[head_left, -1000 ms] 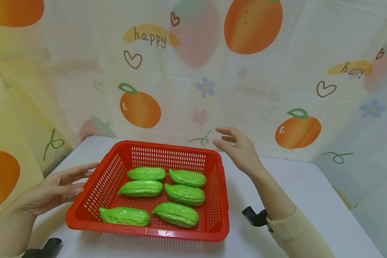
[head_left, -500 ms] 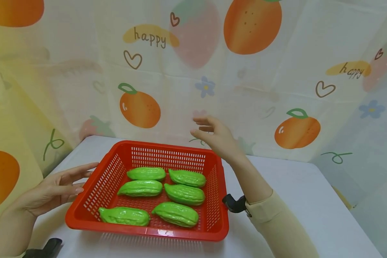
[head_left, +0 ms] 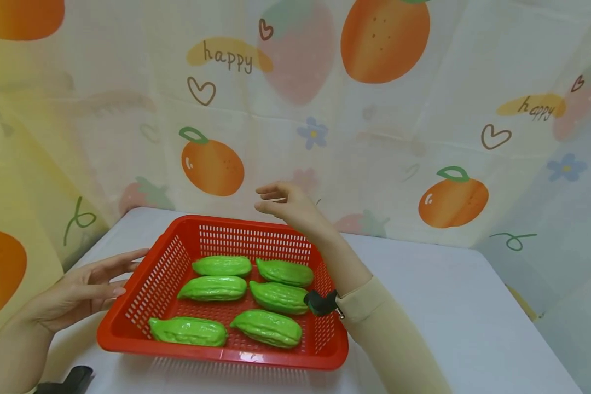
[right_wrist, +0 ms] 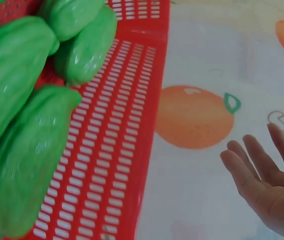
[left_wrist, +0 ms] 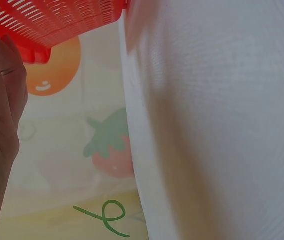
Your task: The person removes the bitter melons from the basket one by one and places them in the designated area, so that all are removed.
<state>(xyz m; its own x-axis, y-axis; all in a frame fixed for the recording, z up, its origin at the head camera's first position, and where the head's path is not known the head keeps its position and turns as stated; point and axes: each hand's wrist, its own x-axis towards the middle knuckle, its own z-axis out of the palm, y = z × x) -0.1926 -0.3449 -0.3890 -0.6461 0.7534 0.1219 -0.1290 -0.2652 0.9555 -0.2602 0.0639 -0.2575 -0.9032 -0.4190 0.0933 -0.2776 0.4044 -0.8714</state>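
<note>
- The red basket point(head_left: 177, 351), with slotted sides, sits on the white worktop point(head_left: 453, 306) in front of the person.
- Six green gourds point(head_left: 266, 328), glossy and ridged, lie on the basket's floor in two columns of three; the back and middle pairs lie close together, while the front pair lies nearer the near wall, with a strip of bare floor between.
- The left hand point(head_left: 86, 290) is at the basket's left side, its grip apart: thumb and fingers are spread, the thumb tip at the rim and the fingertips by it farther back. How firmly they touch the rim is hard to judge, since the left wrist view catches only part of the hand.
- The right hand point(head_left: 300, 208) is raised in the air by the basket's far rim, its grip apart too, with the thumb separate from the loosely bent fingers; the right wrist view shows it well apart from the gourds.
- The right forearm, in a beige sleeve point(head_left: 394, 334), crosses above the basket's right wall, and a black wrist mount point(head_left: 320, 302) hides the end of the middle right gourd.
- Behind the worktop hangs a pale backdrop point(head_left: 276, 126) printed with oranges, strawberries, hearts and "happy".
</note>
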